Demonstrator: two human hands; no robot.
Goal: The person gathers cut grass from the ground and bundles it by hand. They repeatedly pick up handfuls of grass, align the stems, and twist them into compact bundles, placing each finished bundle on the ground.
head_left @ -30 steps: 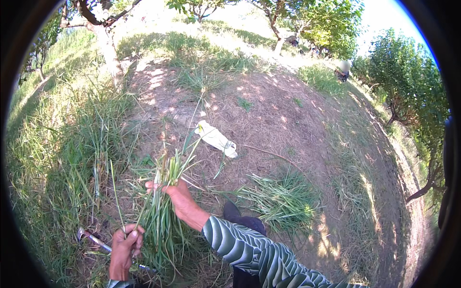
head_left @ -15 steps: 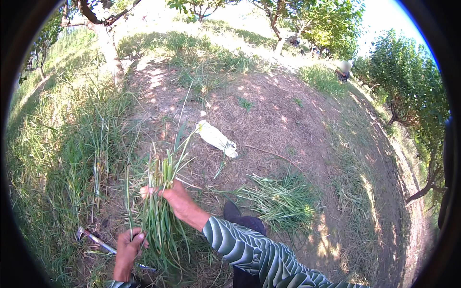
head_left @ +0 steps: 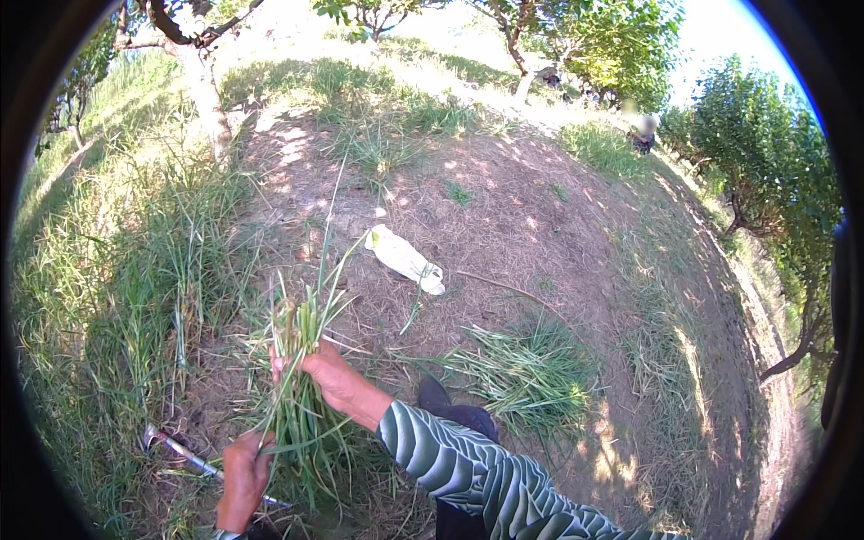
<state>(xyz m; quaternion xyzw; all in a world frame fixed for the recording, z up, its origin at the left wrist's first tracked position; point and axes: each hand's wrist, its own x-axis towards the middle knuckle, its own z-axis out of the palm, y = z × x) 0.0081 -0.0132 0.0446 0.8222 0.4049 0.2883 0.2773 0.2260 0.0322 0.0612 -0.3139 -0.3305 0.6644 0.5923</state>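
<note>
Sun-dappled ground (head_left: 540,229), brown and strewn with dry stalks, slopes up to leafy trees (head_left: 603,54), and a pale trunk (head_left: 207,103) stands at upper left. Far off at upper right, another person (head_left: 642,141) is down low by the grass.

Up close, it's all about the bundle of green grass (head_left: 306,414), held upright just left of centre, pale cut ends up, leafy blades hanging below! The right hand (head_left: 331,373) has it, reaching in under a wavy-patterned sleeve (head_left: 468,463), its grip wrapped firmly round the stalks near the top, fingertips showing on the far side. And the left hand (head_left: 243,472)? Lower down, back of the hand upward, fingers curled in at the bundle's left edge; the tips are hidden, so whether that grip pinches a blade, I cannot tell.

Beneath that left hand, a tool with a silvery handle (head_left: 187,457) lies slantwise on the ground. Out to the right, a loose pile of cut grass (head_left: 526,373) rests near a dark shoe (head_left: 435,394). Beyond the bundle, a crumpled white cloth-like item (head_left: 403,258) lies on the soil, while tall grass (head_left: 135,306) crowds the whole left flank.
</note>
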